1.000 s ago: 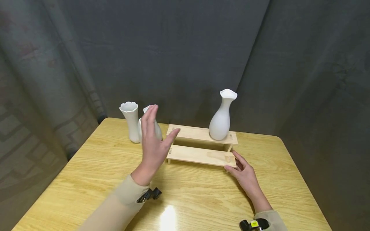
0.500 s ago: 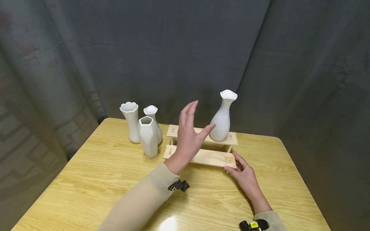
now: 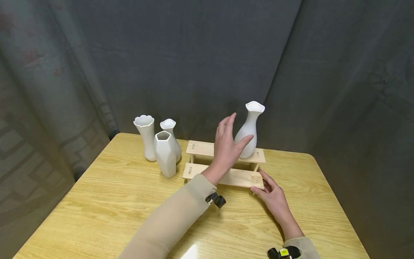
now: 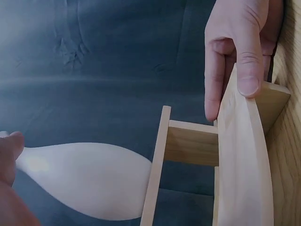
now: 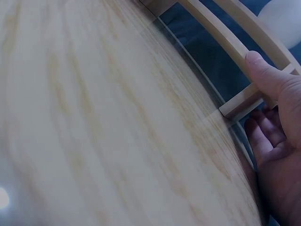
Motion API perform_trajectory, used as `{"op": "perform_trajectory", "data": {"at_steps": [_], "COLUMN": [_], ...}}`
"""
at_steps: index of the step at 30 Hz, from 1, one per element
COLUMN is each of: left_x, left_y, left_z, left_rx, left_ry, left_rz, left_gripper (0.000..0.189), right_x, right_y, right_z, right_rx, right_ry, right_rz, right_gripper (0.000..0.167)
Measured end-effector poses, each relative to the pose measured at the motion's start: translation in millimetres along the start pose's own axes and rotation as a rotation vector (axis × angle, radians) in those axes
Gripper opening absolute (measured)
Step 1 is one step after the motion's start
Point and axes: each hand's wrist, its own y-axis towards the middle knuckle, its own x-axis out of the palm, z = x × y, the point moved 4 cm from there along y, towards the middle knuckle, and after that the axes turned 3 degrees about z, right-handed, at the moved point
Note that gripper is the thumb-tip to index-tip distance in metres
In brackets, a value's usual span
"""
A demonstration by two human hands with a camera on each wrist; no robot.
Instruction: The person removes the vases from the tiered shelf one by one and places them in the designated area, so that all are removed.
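Observation:
A two-tier wooden shelf (image 3: pixel 239 178) stands on the table, and a tall white vase (image 3: pixel 252 124) is upright at the right end of its upper board. My left hand (image 3: pixel 226 151) is raised over the shelf just left of this vase, fingers extended upward and thumb spread across the vase's body in the head view. In the left wrist view its thumb (image 4: pixel 8 153) overlaps the vase's narrow neck. At the lower board's right end my right hand (image 3: pixel 275 201) grips the shelf, thumb on the front edge and fingers around the side.
Left of the shelf stand a fluted white vase (image 3: pixel 148 140), a faceted white vase (image 3: pixel 166 156) and, partly hidden behind it, a smaller wavy-rimmed vase (image 3: pixel 178 149). A grey curtain (image 3: pixel 181 64) hangs close behind the wooden table (image 3: pixel 106 201).
My left hand has moved right from in front of the left vases to the vase on the shelf. The shelf's left end has shifted slightly; my right hand has kept its grip.

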Motion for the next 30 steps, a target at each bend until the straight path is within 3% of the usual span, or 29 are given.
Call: {"op": "perform_trajectory", "data": {"at_steps": [13, 21, 30], "left_x": [26.4, 33.2, 34.0], "left_y": [-1.7, -2.9, -3.2], "left_z": [-1.4, -3.9, -4.8], "left_rx": [-0.146, -0.138, -0.126], "left_ry": [-0.033, 0.029, 0.014], "left_rz": [-0.076, -0.086, -0.064], "left_gripper": [0.090, 0.081, 0.071], "right_x": [0.1, 1.9, 1.6], "right_y": [-1.2, 0.1, 1.6], "right_z": [-2.1, -0.5, 2.4], "right_rx": [-0.006, -0.017, -0.017], "right_ry": [-0.010, 0.007, 0.033], "right_rz": [-0.005, 0.004, -0.002], "right_gripper": [0.090, 0.090, 0.091]}}
